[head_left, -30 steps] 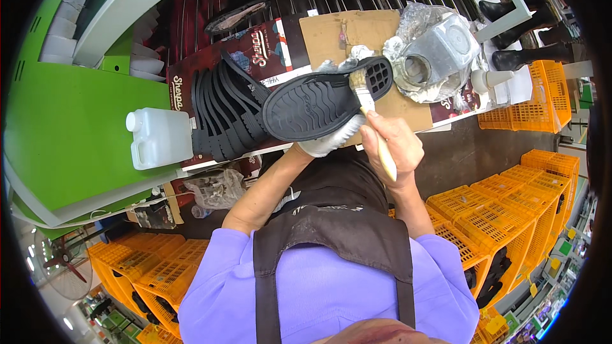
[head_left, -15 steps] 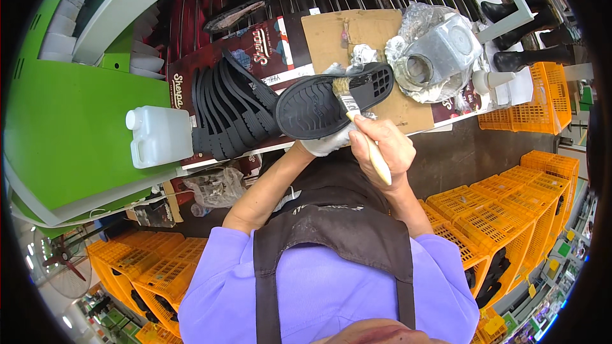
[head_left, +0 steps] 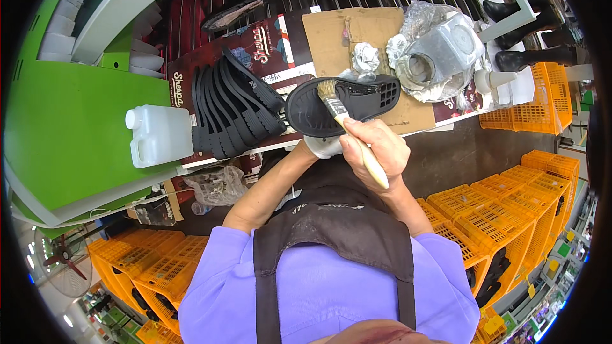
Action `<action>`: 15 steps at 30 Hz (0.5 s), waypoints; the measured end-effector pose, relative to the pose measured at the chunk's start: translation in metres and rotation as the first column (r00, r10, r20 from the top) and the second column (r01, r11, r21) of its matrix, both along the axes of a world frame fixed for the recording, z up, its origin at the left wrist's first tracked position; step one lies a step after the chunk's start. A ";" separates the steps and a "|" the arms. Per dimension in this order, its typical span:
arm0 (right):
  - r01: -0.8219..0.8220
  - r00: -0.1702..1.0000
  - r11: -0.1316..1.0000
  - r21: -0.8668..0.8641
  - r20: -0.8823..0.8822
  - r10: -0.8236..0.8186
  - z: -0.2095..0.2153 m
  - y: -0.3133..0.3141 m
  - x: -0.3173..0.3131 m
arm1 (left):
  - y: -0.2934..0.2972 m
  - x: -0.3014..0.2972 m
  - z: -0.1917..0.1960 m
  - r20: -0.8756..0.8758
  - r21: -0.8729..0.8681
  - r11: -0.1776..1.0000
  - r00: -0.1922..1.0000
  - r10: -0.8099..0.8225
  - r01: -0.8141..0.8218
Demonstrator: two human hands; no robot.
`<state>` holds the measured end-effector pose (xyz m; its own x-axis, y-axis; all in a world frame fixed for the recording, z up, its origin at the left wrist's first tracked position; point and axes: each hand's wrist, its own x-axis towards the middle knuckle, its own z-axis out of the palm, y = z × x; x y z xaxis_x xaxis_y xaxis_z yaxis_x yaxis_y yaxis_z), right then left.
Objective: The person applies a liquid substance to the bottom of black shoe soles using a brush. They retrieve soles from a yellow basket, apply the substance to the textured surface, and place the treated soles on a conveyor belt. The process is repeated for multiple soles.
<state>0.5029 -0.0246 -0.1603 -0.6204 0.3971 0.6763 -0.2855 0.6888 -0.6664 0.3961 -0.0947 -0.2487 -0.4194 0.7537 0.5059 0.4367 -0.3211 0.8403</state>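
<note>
A black shoe sole (head_left: 306,109) lies tilted over the cardboard's near edge, its inner side up and its gridded heel to the right. My left hand (head_left: 324,146), in a white glove, grips it from beneath; most of the fingers are hidden under it. In my bare right hand (head_left: 381,150) is a paintbrush with a pale handle (head_left: 375,169), its bristles pressed on the sole's forefoot. The heel half looks wet and shiny. Left of it stands a row of several black soles (head_left: 220,114) leaning together.
Brown cardboard (head_left: 414,113) covers part of the bench. On it sit crumpled white wadding (head_left: 365,58) and a tipped clear container (head_left: 449,48) in plastic film. A nozzle bottle (head_left: 494,81) is to the right, a white jug (head_left: 162,137) left. Orange crates (head_left: 491,216) stand behind me.
The brush tip has moved left from mid-sole onto the forefoot. The sole has shifted slightly right, and my right hand has moved a little left.
</note>
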 end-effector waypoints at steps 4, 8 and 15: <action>-0.031 0.999 0.999 -0.015 -0.023 0.031 0.001 0.000 -0.001 | -0.006 0.003 -0.023 0.434 -0.094 0.971 0.886 -0.160 0.222; -0.063 0.998 0.997 -0.049 -0.011 0.063 0.003 0.000 0.000 | -0.008 0.007 -0.037 0.667 -0.070 0.939 0.716 -0.207 0.337; -0.109 0.994 0.993 -0.053 -0.002 0.109 0.005 0.003 0.001 | -0.014 0.009 -0.048 0.684 0.041 0.884 0.632 -0.365 0.465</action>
